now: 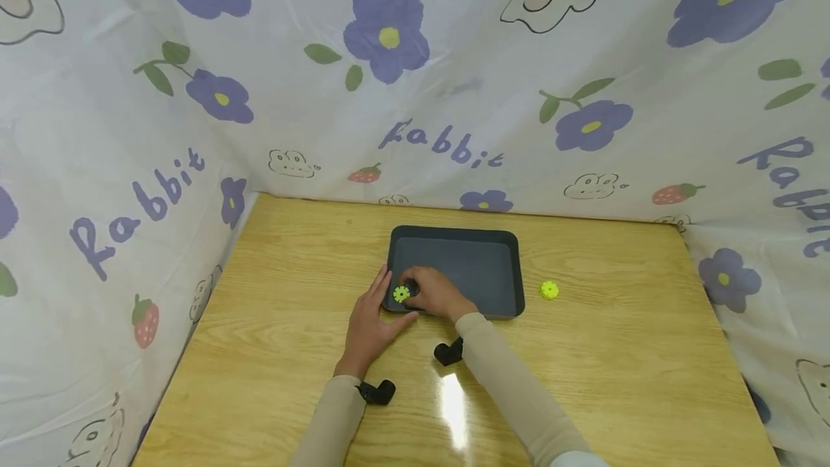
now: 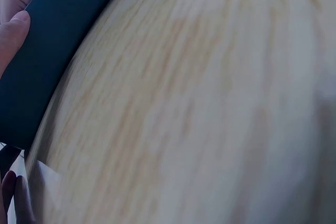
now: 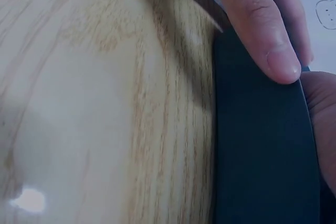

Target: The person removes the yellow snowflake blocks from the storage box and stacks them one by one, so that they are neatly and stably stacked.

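A dark grey rectangular tray (image 1: 463, 265) lies on the wooden table, its near wall (image 2: 50, 40) large in the left wrist view. At its front left corner my left hand (image 1: 369, 326) rests with straight fingers along the left side. The left thumb (image 2: 14, 32) touches the near wall. Inside that corner my right hand (image 1: 434, 290) pinches a yellow-green notched interlocking disc (image 1: 401, 294) between thumb and index finger. From the right wrist the near wall (image 3: 262, 140) shows, with a fingertip (image 3: 283, 64) against it; the disc is hidden there.
A second yellow-green notched disc (image 1: 549, 290) lies on the wooden table (image 1: 609, 352), right of the tray. A white cloth (image 1: 454, 92) with flowers and lettering hangs behind the table and at both sides. Each wrist wears a black camera (image 1: 382, 392).
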Demonstrator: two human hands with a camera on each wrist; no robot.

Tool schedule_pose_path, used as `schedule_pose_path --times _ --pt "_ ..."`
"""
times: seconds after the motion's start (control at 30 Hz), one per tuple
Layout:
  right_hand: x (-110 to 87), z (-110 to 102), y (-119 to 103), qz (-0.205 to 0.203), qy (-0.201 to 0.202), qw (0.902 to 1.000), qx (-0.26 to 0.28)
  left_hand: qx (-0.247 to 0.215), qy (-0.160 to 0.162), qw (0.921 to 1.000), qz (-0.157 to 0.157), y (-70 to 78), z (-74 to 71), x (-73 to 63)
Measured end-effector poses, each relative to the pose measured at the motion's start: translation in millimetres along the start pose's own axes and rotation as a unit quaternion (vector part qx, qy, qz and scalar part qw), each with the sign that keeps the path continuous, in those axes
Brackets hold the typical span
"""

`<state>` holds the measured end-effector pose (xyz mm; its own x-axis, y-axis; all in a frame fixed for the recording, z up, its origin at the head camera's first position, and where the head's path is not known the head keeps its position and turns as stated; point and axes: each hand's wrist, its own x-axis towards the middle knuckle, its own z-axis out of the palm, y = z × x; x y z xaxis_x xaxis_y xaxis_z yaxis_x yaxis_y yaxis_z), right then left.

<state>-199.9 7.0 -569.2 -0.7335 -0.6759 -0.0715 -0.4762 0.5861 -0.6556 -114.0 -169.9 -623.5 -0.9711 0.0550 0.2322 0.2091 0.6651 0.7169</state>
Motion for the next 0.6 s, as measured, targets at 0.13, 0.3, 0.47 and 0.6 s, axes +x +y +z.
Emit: schedule_pose_path --times 0.13,0.3,0.47,0.6 --pt "-2.3 1.9 2.4 -0.018 0.007 0.9998 0.008 -0.001 0.006 1.0000 0.006 1.0 0.2 -0.4" --pt "-4.1 3.5 1.9 -0.022 0.004 0.9997 0.012 0.002 0.017 0.9998 0.015 1.5 0.8 -2.5" --pt "-4.7 3.0 0.1 -0.024 0.002 0.9995 0.022 0.000 0.011 0.9999 0.004 3.4 -0.3 -3.2" --pt "-4.0 2.2 0.1 -0.025 0.001 0.9992 0.031 0.000 0.006 1.0000 0.001 5.6 -2.1 -1.9"
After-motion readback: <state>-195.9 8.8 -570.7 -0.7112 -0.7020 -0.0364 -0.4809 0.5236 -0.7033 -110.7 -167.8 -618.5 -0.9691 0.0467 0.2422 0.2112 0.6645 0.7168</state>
